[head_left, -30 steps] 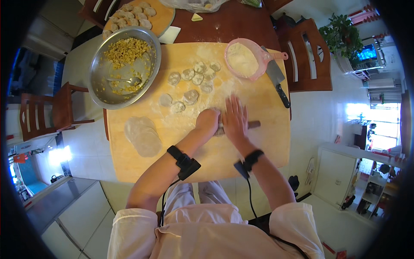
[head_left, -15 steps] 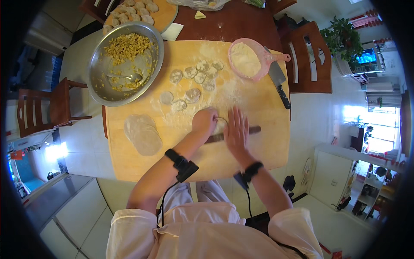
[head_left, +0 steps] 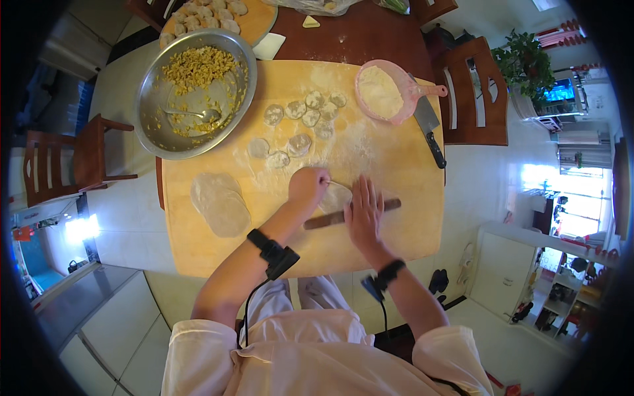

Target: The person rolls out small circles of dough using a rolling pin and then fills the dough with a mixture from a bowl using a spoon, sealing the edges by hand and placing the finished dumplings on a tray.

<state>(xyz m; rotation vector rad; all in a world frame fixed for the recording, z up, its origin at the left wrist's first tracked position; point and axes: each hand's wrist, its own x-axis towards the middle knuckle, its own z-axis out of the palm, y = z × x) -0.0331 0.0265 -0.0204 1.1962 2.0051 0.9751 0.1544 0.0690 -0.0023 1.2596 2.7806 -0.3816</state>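
Note:
My left hand (head_left: pixel 308 187) pinches the far left edge of a thin dough wrapper (head_left: pixel 337 197) on the wooden board (head_left: pixel 284 254). Palm down and fingers stretched, my right hand (head_left: pixel 364 211) lies over a dark wooden rolling pin (head_left: pixel 324 220), its fingers reaching past it beside the wrapper. The pin runs along the wrapper's near side, both its ends showing. Left of my left hand is an overlapping pile of rolled wrappers (head_left: pixel 220 206). Beyond my hands lie several small floured dough discs (head_left: pixel 299 144).
A steel bowl (head_left: pixel 248 109) with yellowish filling (head_left: pixel 199 68) and a spoon (head_left: pixel 209 115) stands far left. A pink flour scoop (head_left: pixel 430 90) and a cleaver (head_left: pixel 426 115) lie at the far right. Behind the bowl, a round board (head_left: pixel 263 20) carries dumplings. Chairs flank the table.
The rolling pin has come slightly toward me, and more of its left end shows. My right hand has moved nearer with it. More of the wrapper is visible between my hands.

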